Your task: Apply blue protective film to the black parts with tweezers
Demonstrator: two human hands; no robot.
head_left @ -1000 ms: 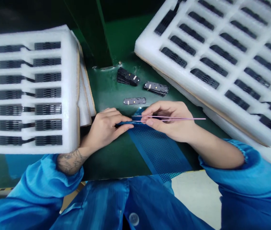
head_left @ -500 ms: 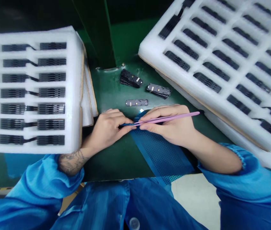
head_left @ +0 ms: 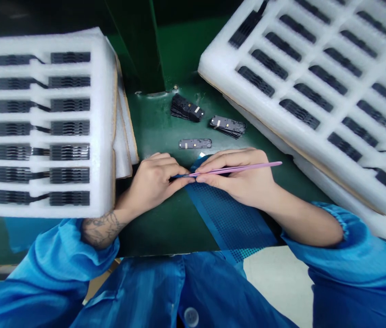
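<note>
Since a second ago your pink tweezers (head_left: 237,169) have swung from nearly level to a slight tilt. The tail is now raised toward the right foam tray (head_left: 220,68) and the tip has come to the fingertips of your left hand (head_left: 154,180). Over the last half second little has changed.

Your left hand rests on the green bench (head_left: 159,132), thumb and forefinger pressed together and pinching the far end of the blue perforated strip (head_left: 230,218). The strip runs from that pinch under your right hand (head_left: 239,180) and back toward the bench edge at your coat.

Your right hand holds the tweezers in a pen grip, thumb and first fingers closed on the shaft and the rest curled. The two arms lie so close at the tip that they read as one line; whether anything is caught between them cannot be told.

Step in hand, as judged: working the tweezer tip at the pinched end of the strip — picking at something small there. Any further move calls for a steady left pinch and a light, shallow approach of the tip.

Beyond the hands lie a single black part (head_left: 195,144) and two small stacks of black parts (head_left: 186,108), well apart from the tip. The left foam tray (head_left: 104,114) stands beside your left wrist.
</note>
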